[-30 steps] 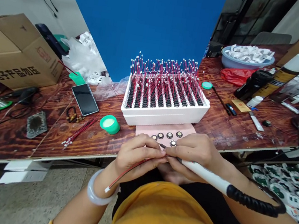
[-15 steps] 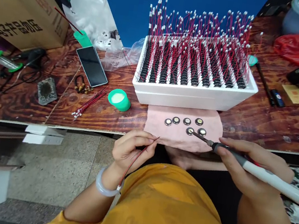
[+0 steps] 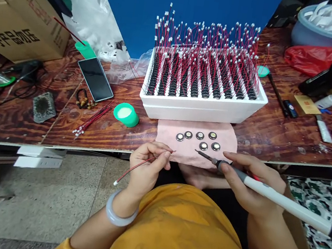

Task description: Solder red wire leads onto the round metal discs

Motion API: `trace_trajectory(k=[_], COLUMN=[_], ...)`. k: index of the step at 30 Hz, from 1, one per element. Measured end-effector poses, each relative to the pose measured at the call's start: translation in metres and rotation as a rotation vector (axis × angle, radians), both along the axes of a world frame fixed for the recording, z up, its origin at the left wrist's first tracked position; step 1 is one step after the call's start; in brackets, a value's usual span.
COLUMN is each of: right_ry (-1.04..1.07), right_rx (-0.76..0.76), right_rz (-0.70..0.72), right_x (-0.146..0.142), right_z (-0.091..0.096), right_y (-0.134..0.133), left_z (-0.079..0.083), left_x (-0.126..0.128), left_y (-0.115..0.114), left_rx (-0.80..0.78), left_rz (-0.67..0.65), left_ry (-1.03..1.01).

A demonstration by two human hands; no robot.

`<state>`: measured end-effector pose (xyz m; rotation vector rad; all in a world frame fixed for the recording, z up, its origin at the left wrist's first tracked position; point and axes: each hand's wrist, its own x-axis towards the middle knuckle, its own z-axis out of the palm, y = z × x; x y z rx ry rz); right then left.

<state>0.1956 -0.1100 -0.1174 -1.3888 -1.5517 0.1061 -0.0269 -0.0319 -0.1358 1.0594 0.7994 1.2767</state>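
Between thumb and fingers, my left hand (image 3: pixel 148 161) pinches a red-and-black wire lead (image 3: pixel 134 169); its white connector hangs down to the left and its bare end points right. My right hand (image 3: pixel 254 179) is closed round a white soldering iron (image 3: pixel 285 200), whose dark tip is over the pink cloth (image 3: pixel 169 125), apart from the wire end. Several small round discs, black-rimmed with pale centres, lie on the cloth, among them a front disc (image 3: pixel 203 146) just beyond the tip. Behind them stands a white foam box (image 3: pixel 199 112) packed with dark discs and upright wire leads.
On the left of the wooden bench (image 3: pixel 68 130) are a green cup (image 3: pixel 129 120), loose wire leads (image 3: pixel 93 118), a phone (image 3: pixel 96 78), a bracelet (image 3: pixel 85 100) and a grey block (image 3: pixel 44 107). At the right are a blue tub (image 3: pixel 322 37) and a red bag (image 3: pixel 316 59).
The soldering iron's tip has moved left, off a front disc. My left hand has turned, so the wire's connector end now swings out to the left. The whole view has shifted slightly.
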Motion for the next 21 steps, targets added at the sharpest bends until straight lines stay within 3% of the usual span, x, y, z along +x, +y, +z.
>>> trace_trajectory(k=[5,12,21], right_ry=[0.035,0.145,1.046], right_rx=[-0.023,-0.041,-0.117], right_rz=[-0.010,-0.056,0.137], right_x=[0.000,0.000,0.003], right_z=[-0.002,-0.009,-0.010], right_y=[-0.001,-0.001,0.008], left_z=[0.003,-0.004,-0.004], left_x=[0.002,-0.001,-0.004], left_y=[-0.001,0.000,0.010], left_rx=[-0.077,-0.096,-0.079], left_rz=[0.028,0.026,0.095], left_ry=[0.010,0.043,0.096])
